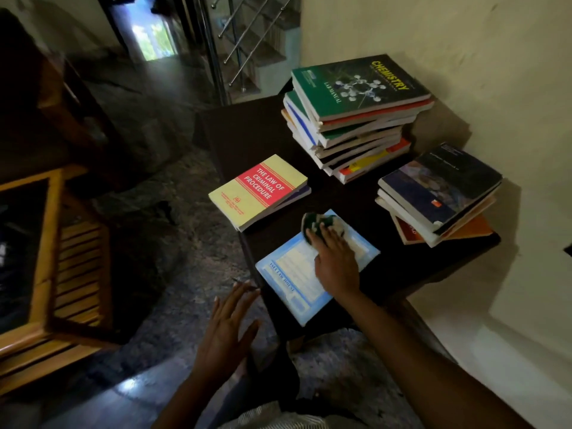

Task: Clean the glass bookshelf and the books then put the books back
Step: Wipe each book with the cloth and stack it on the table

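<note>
Here the light blue book [291, 280] lies flat at the near edge of the dark table [247, 134], one corner jutting out over the rim. A bunched green and white cloth [315, 222] sits on the book's far end, and the right hand [335, 261] rests palm down on the cover with its fingers stretched over the cloth, pressing it to the book rather than clutching it. The left hand [226, 332] hovers off the table's near corner, fingers spread and straight, holding nothing. Just beyond the blue book, towards the left edge of the table, lies a yellow and red book [258, 190] titled "The Law of Criminal Procedure", on top of another volume. Farther back, against the wall [464, 57], stands a tall stack [356, 140] topped by a green chemistry manual [359, 85], and to its right a shorter, untidy stack [439, 193]. A wooden-framed piece of furniture [46, 258] stands on the floor at the left, and a stair railing [244, 41] shows in the background.
</note>
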Demonstrator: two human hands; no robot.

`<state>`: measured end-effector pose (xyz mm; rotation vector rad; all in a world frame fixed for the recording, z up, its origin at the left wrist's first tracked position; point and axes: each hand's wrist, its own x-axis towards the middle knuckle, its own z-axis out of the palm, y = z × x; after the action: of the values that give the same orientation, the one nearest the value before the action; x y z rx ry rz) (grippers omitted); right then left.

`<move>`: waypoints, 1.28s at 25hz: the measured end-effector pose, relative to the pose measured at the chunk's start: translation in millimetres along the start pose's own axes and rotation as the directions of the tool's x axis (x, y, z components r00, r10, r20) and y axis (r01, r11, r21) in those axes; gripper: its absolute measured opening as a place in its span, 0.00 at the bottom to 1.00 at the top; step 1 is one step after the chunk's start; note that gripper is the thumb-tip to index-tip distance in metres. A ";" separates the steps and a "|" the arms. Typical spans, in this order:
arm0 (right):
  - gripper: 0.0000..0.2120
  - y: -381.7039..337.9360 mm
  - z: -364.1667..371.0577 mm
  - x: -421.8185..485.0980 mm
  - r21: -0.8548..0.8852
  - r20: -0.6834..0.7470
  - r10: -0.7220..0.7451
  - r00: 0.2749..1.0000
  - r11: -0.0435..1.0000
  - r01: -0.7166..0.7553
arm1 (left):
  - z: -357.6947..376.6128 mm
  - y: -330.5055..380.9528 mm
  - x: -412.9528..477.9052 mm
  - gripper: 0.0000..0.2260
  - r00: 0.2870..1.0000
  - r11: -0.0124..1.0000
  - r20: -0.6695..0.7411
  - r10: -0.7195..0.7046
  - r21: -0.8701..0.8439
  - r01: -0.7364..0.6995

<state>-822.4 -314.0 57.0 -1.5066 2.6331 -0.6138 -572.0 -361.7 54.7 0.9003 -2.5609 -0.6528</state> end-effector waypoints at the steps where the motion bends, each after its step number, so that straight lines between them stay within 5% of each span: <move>1: 0.27 -14.7 5.9 -14.3 0.018 -0.011 -0.082 0.997 0.996 0.082 | -3.0 -2.1 -1.7 0.22 0.999 0.999 -0.001 -0.033 -0.019 0.033; 7: 0.22 -60.9 8.9 -92.6 0.281 0.179 -0.462 0.869 0.870 0.405 | -16.0 5.4 7.0 0.30 0.992 0.993 -0.084 -0.096 -0.071 0.090; 10: 0.22 -37.4 -24.9 -112.9 0.647 0.150 -0.201 0.968 0.760 0.058 | -13.9 24.6 17.6 0.30 0.991 0.986 -0.104 -0.085 -0.149 0.069; 12: 0.20 -15.6 -56.0 -118.9 0.745 0.123 0.049 0.991 0.656 -0.125 | 2.6 41.5 25.4 0.29 0.999 0.988 -0.040 -0.003 -0.151 -0.003; 16: 0.22 18.6 -92.7 -128.9 0.746 0.055 0.333 0.941 0.613 -0.261 | 47.0 52.2 32.6 0.32 0.975 0.965 0.145 0.170 0.178 -0.195; 23: 0.22 15.6 -100.4 -132.7 0.755 0.023 0.314 0.949 0.617 -0.222 | 48.0 38.5 45.5 0.28 0.908 0.869 0.236 0.347 0.282 -0.406; 28: 0.23 13.7 -104.1 -123.6 0.771 0.011 0.263 0.965 0.612 -0.176 | 28.4 37.1 50.9 0.20 0.781 0.716 0.146 0.608 0.324 -0.618; 32: 0.22 14.0 -104.5 -111.6 0.749 0.023 0.201 0.979 0.645 -0.150 | 20.6 23.8 58.2 0.20 0.691 0.585 0.316 0.650 0.372 -0.721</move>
<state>-799.6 -181.4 131.0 -0.9514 2.0467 -1.5026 -636.1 -377.0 59.8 -0.1241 -2.9324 0.1703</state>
